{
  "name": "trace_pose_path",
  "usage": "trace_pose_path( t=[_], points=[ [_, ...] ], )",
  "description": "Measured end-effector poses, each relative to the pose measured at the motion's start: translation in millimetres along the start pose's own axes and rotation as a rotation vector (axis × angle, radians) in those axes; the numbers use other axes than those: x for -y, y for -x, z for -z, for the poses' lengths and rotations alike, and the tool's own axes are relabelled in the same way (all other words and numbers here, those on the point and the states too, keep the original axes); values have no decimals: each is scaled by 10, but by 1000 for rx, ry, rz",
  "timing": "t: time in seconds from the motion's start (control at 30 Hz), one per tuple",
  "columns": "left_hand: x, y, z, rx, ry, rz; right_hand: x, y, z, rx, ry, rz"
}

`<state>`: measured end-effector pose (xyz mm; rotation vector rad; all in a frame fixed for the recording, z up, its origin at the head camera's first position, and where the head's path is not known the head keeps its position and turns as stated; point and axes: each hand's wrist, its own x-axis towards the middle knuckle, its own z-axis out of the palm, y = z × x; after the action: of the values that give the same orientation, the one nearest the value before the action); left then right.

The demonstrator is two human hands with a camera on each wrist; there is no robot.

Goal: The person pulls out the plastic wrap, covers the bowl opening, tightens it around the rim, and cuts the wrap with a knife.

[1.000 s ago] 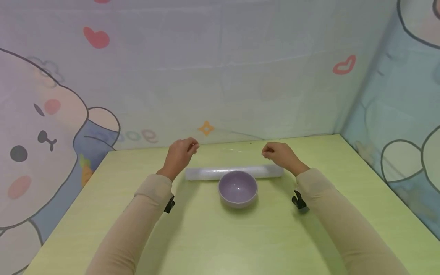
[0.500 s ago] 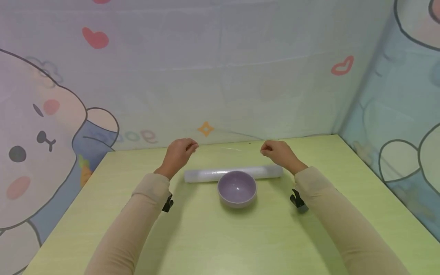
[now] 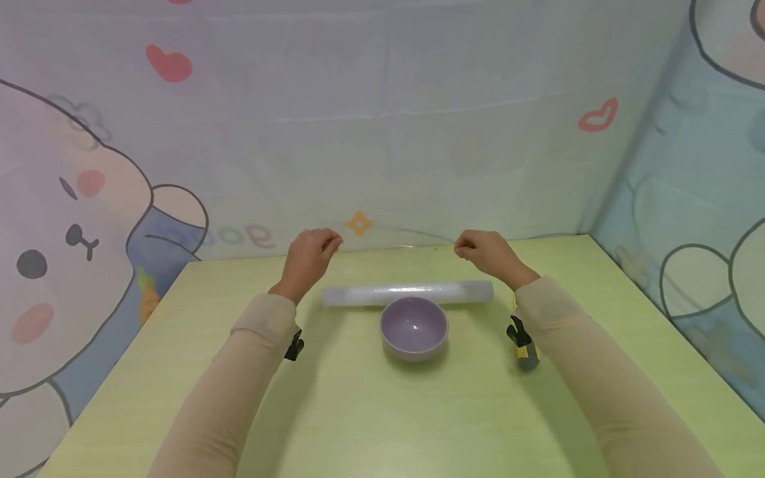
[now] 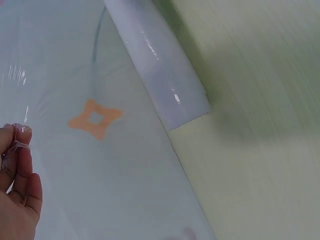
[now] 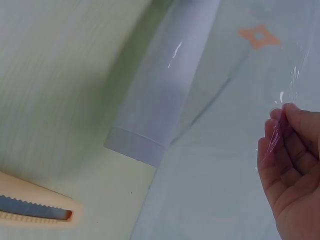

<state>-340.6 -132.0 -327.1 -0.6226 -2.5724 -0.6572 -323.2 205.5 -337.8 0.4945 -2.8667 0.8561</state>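
Both hands hold clear cling film up beyond the roll. My left hand [image 3: 306,262] pinches one side of it; in the left wrist view the film [image 4: 19,145] bunches between thumb and fingers. On the other side my right hand [image 3: 491,255] pinches the film [image 5: 275,140], which wrinkles over the curled fingers. Faint glints show the sheet between the hands. The cling film roll [image 3: 412,292] lies crosswise on the table below them. A purple bowl [image 3: 414,328] stands upright just in front of the roll, overlapping its lower edge in the head view.
At the lower left of the right wrist view lies a peach-coloured tool [image 5: 40,200] with toothed edges and a dark metal strip. The light green table [image 3: 382,418] ends at a printed cloth backdrop [image 3: 478,133], with another along the right side.
Both hands have moved slightly up and away, still pinching the film. The roll has shifted a little toward the back, and the film's glint has risen. The bowl has stayed put.
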Motion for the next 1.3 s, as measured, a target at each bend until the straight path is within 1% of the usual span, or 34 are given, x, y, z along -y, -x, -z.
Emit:
trace_pose_path(
  t=[0.13, 0.33, 0.6, 0.87, 1.0, 1.17, 1.3],
  points=[
    [-26, -32, 35, -15, -3, -11, 6, -20, 22, 4, -5, -10],
    [-58, -66, 77, -5, -20, 3, 35, -25, 66, 5, -7, -18],
    [-73, -117, 112, -51, -26, -11, 44, -59, 120, -10, -7, -32],
    [-116, -147, 169, -30, -59, 17, 51, -72, 126, -28, -24, -36],
    [-121, -155, 171, -35, -63, 19, 60, -76, 137, -35, -22, -34],
    [-141, -187, 142, -54, -46, 13, 56, -66, 154, -39, -15, -39],
    [-146, -202, 159, -56, -50, 13, 68, -62, 154, -47, -19, -39]
  ],
)
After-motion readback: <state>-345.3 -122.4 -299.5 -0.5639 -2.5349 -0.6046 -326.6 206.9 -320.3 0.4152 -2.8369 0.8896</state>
